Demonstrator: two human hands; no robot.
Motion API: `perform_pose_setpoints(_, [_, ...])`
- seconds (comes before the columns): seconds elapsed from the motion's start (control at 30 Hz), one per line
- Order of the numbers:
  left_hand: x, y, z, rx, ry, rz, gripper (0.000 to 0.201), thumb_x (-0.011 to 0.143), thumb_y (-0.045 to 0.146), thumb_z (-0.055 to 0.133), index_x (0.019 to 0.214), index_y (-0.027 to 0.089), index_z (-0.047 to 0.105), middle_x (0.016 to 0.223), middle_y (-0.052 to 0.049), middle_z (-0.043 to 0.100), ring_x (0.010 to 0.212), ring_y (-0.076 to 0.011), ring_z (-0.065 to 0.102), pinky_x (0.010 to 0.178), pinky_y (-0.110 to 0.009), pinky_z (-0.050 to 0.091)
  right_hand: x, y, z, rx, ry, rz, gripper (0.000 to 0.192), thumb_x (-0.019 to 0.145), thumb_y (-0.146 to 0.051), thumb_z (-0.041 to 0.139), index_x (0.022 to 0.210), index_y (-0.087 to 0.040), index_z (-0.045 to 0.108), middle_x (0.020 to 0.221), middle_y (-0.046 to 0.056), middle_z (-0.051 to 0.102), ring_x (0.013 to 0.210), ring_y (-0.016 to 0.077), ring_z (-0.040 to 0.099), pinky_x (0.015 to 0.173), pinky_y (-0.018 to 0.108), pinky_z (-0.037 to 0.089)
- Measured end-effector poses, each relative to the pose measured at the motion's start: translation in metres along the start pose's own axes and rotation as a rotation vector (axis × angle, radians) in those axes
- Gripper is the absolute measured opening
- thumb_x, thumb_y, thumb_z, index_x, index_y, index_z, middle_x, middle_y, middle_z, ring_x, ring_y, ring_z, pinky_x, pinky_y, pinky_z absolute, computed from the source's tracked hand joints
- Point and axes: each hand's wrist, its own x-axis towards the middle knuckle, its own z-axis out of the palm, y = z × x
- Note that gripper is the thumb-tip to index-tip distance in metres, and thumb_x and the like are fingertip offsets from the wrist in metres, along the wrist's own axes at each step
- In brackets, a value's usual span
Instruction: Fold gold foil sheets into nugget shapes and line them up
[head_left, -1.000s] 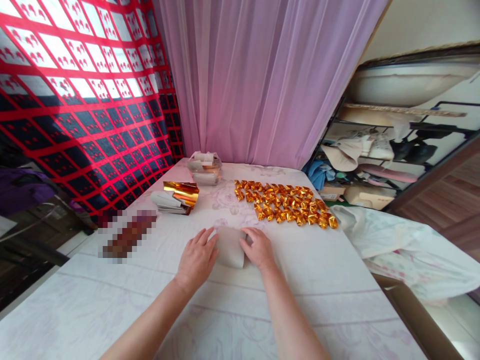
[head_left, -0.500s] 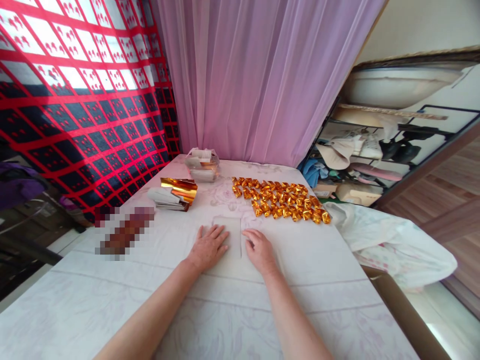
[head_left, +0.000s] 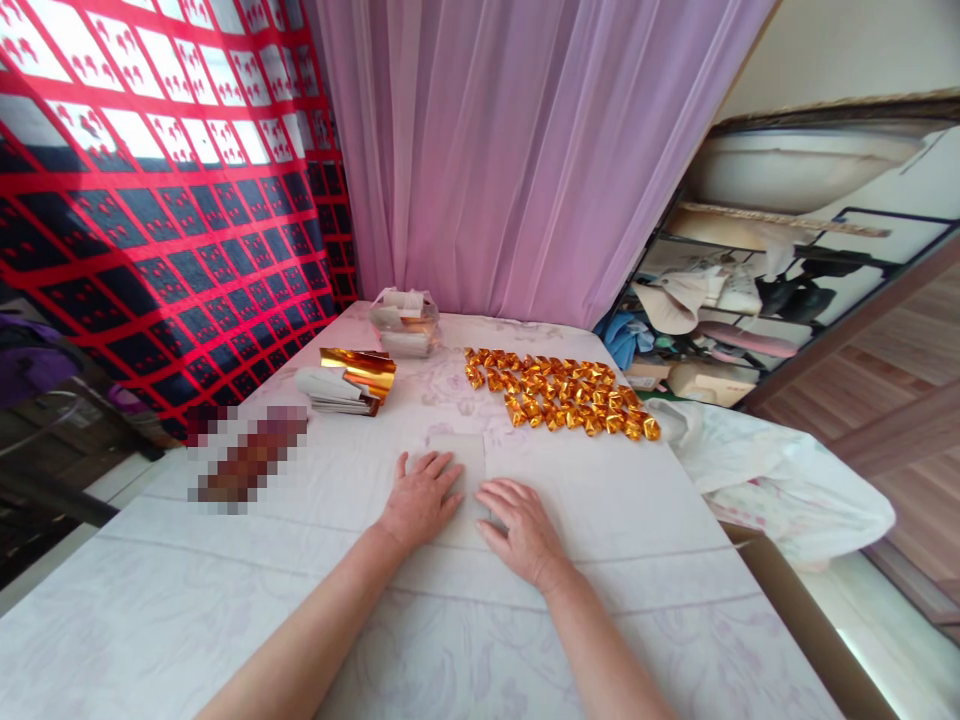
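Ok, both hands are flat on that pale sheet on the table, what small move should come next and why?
Probably lift the sheet's near edge with the right hand and fold it away, while the left hand pins it. The sheet lies flat and unfolded under both palms, and rows of folded gold pieces beyond suggest folding.

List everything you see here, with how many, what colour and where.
paper sheet: one, pale, flat on the table under both hands
folded gold pieces: many, gold, in rows at the far right of the table
foil sheet stack: one pile, gold and white, far left
clear bag: one, holding papers, at the curtain
table: one, white floral cover
curtain: one, lilac, behind
shelf: one, cluttered, right
left hand: flat on the sheet
right hand: flat on the sheet's near right corner
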Motion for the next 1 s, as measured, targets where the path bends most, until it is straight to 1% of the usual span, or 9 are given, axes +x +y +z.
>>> perform_pose_setpoints(0.13, [0.0, -0.001, -0.001, -0.005, 0.004, 0.007, 0.041, 0.093, 0.037, 0.054, 0.134, 0.031, 0.055, 0.147, -0.007, 0.05, 0.136, -0.0305, 0.042, 0.112, -0.069, 0.02, 0.001, 0.002, 0.002, -0.008, 0.028, -0.011, 0.03, 0.085, -0.021, 0.064, 0.114, -0.025, 0.07, 0.123, 0.006, 0.068, 0.117, 0.0246, 0.057, 0.102, 0.043, 0.043])
perform_pose_setpoints(0.3, [0.001, -0.002, 0.0, -0.016, 0.003, 0.005, 0.041, 0.093, 0.038, 0.054, 0.133, 0.032, 0.056, 0.147, -0.007, 0.051, 0.136, -0.0301, 0.043, 0.111, -0.068, 0.02, 0.005, 0.002, 0.002, 0.002, 0.047, 0.001, 0.028, 0.085, -0.02, 0.066, 0.113, -0.026, 0.07, 0.118, 0.006, 0.069, 0.11, 0.0232, 0.06, 0.098, 0.041, 0.046])
perform_pose_setpoints(0.53, [-0.005, 0.0, -0.001, -0.03, -0.041, 0.027, 0.044, 0.095, 0.042, 0.05, 0.138, 0.032, 0.051, 0.151, -0.008, 0.045, 0.139, -0.031, 0.039, 0.112, -0.069, 0.014, 0.009, 0.004, 0.005, -0.014, 0.082, -0.005, 0.019, 0.086, -0.023, 0.068, 0.104, -0.027, 0.073, 0.109, 0.006, 0.071, 0.101, 0.0228, 0.062, 0.09, 0.039, 0.047])
perform_pose_setpoints(0.63, [-0.007, -0.004, -0.004, -0.04, -0.088, 0.067, 0.056, 0.091, 0.053, 0.053, 0.142, 0.03, 0.047, 0.154, -0.01, 0.04, 0.142, -0.0338, 0.034, 0.112, -0.069, 0.012, 0.009, 0.004, 0.007, -0.008, 0.115, -0.018, 0.014, 0.087, -0.024, 0.067, 0.098, -0.027, 0.074, 0.103, 0.005, 0.071, 0.098, 0.0214, 0.062, 0.087, 0.037, 0.047])
perform_pose_setpoints(0.7, [-0.008, -0.007, -0.008, -0.05, -0.123, 0.1, 0.068, 0.084, 0.06, 0.06, 0.144, 0.03, 0.044, 0.155, -0.011, 0.039, 0.143, -0.0356, 0.032, 0.112, -0.07, 0.012, 0.01, 0.004, 0.008, 0.001, 0.136, -0.021, 0.012, 0.088, -0.023, 0.067, 0.095, -0.028, 0.075, 0.099, 0.004, 0.071, 0.095, 0.0205, 0.063, 0.085, 0.036, 0.047])
perform_pose_setpoints(0.77, [-0.009, -0.01, -0.011, -0.058, -0.143, 0.122, 0.075, 0.078, 0.062, 0.066, 0.143, 0.03, 0.046, 0.155, -0.012, 0.039, 0.142, -0.0363, 0.034, 0.113, -0.069, 0.01, 0.01, 0.004, 0.009, 0.032, 0.152, -0.022, 0.011, 0.087, -0.022, 0.067, 0.092, -0.027, 0.075, 0.096, 0.003, 0.072, 0.092, 0.02, 0.063, 0.083, 0.035, 0.047])
perform_pose_setpoints(0.83, [-0.011, -0.012, -0.015, -0.059, -0.143, 0.13, 0.067, 0.079, 0.057, 0.068, 0.139, 0.03, 0.051, 0.154, -0.011, 0.04, 0.141, -0.035, 0.037, 0.114, -0.068, 0.009, 0.01, 0.006, 0.01, 0.1, 0.171, -0.015, 0.01, 0.087, -0.021, 0.067, 0.091, -0.027, 0.075, 0.095, 0.003, 0.072, 0.091, 0.0197, 0.064, 0.084, 0.035, 0.047])
perform_pose_setpoints(0.9, [-0.014, -0.013, -0.018, -0.07, -0.125, 0.135, 0.049, 0.085, 0.047, 0.064, 0.131, 0.03, 0.059, 0.152, -0.01, 0.044, 0.138, -0.0316, 0.041, 0.116, -0.064, 0.008, 0.011, 0.01, 0.011, 0.191, 0.19, 0.001, 0.011, 0.087, -0.021, 0.066, 0.09, -0.026, 0.075, 0.095, 0.004, 0.072, 0.092, 0.0197, 0.065, 0.085, 0.035, 0.048])
perform_pose_setpoints(1.0, [-0.019, -0.015, -0.019, -0.136, -0.09, 0.159, 0.031, 0.095, 0.035, 0.051, 0.122, 0.029, 0.065, 0.14, -0.007, 0.058, 0.131, -0.0247, 0.05, 0.118, -0.058, 0.013, 0.01, 0.014, 0.011, 0.276, 0.195, 0.014, 0.011, 0.088, -0.023, 0.064, 0.09, -0.025, 0.075, 0.097, 0.005, 0.074, 0.094, 0.0198, 0.067, 0.086, 0.034, 0.05])
